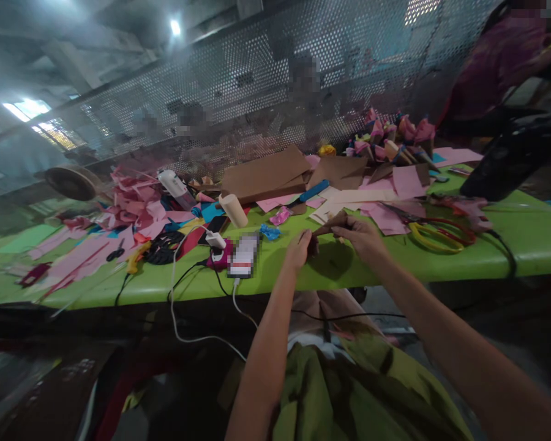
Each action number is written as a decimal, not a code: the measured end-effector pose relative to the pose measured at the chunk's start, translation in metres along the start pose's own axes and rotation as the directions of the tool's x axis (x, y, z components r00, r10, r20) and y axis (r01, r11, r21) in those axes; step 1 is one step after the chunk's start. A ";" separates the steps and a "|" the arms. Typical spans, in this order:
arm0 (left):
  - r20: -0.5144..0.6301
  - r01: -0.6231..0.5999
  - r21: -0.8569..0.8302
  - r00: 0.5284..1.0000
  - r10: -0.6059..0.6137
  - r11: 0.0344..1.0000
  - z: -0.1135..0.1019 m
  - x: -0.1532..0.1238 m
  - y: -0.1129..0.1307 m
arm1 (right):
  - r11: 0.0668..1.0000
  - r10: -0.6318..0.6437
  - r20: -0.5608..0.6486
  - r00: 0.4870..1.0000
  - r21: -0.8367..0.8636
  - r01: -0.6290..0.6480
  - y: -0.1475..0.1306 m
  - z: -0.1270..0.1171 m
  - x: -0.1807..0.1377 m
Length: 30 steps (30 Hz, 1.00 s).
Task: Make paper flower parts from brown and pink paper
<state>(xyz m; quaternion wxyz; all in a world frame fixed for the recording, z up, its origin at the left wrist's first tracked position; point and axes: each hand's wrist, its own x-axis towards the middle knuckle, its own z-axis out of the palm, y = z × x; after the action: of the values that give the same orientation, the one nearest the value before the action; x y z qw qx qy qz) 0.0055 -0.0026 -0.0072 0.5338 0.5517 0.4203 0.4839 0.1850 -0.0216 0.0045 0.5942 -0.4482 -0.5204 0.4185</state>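
Just above the front of the green-covered table (523, 245), my two hands come together around a brown piece of paper or thin card (327, 225). My left hand (300, 246) pinches its left end. The fingers of my right hand (360, 237) are closed on its right end. Its exact shape is partly hidden by my fingers. A crumpled blue wrapper (270, 231) and a pink wrapper (281, 215) lie a little beyond my left hand. Pale paper strips (362, 196) lie beyond my right hand.
Scissors with yellow and red handles (434, 236) lie at right, near a glue gun (472, 211). A charging phone (244, 254) and white cable (174, 306) are at left. Brown cardboard (266, 174), pink paper (138, 202) and paper flowers (395, 138) stand behind. A person (496, 67) is at far right.
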 end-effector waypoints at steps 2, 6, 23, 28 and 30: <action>0.014 -0.016 0.038 1.000 0.015 0.999 0.000 0.000 0.001 | 1.000 -0.004 0.002 1.000 0.002 0.004 -0.001 0.001 -0.001; 0.066 -0.037 0.111 0.997 0.030 0.993 0.000 -0.002 0.004 | 1.000 -0.021 0.001 1.000 -0.002 0.021 -0.003 0.002 -0.002; 0.075 -0.151 0.404 0.988 0.132 0.902 0.006 -0.008 0.010 | 0.991 -0.050 -0.110 0.993 -0.128 0.036 -0.002 0.000 -0.001; 0.167 -0.202 0.422 0.976 0.143 0.884 0.006 -0.008 0.012 | 0.979 -0.084 -0.104 0.991 -0.193 0.062 -0.004 0.002 -0.002; 0.217 -0.225 0.462 0.966 0.137 0.858 0.006 -0.008 0.012 | 0.976 -0.101 -0.089 0.991 -0.202 0.081 -0.006 0.005 -0.004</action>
<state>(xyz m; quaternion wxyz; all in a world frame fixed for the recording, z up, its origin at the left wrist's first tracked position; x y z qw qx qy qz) 0.0094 -0.0120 0.0041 0.3663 0.7452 0.4246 0.3609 0.1801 -0.0262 0.0097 0.5902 -0.5010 -0.5494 0.3144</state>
